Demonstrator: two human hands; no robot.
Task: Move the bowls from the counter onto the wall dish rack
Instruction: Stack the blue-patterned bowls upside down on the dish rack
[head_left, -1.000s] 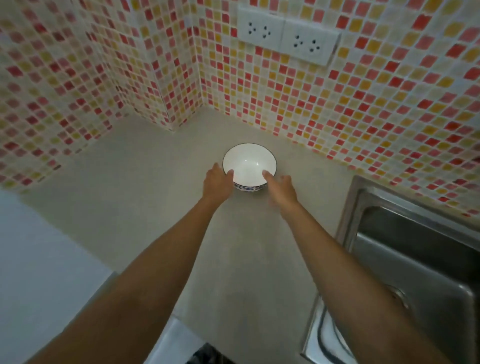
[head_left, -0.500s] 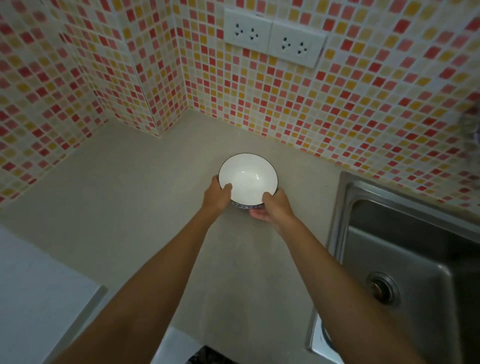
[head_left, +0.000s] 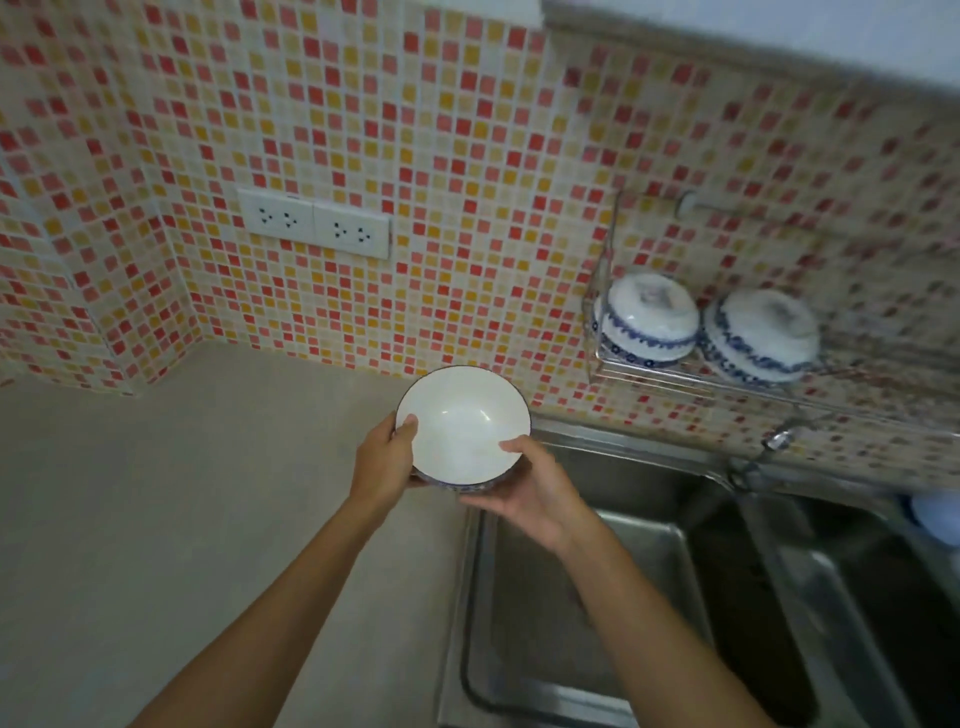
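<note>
Bowl (head_left: 462, 426) at frame centre, mouth up, off the counter (head_left: 182, 509): your left hand (head_left: 382, 462) grips its left rim, your right hand (head_left: 530, 488) cups it beneath. Two bowls (head_left: 647, 317) sit upturned on the rack (head_left: 654, 371), right of centre. No readable writing anywhere.

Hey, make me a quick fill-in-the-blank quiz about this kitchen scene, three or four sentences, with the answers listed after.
1. The left hand and right hand hold one white ____ between them.
2. The wall rack already holds ____ upside-down bowls.
3. Under the rack lies a steel ____.
4. The held bowl has its opening facing ____.

Missing words: bowl; two; sink; up
</note>
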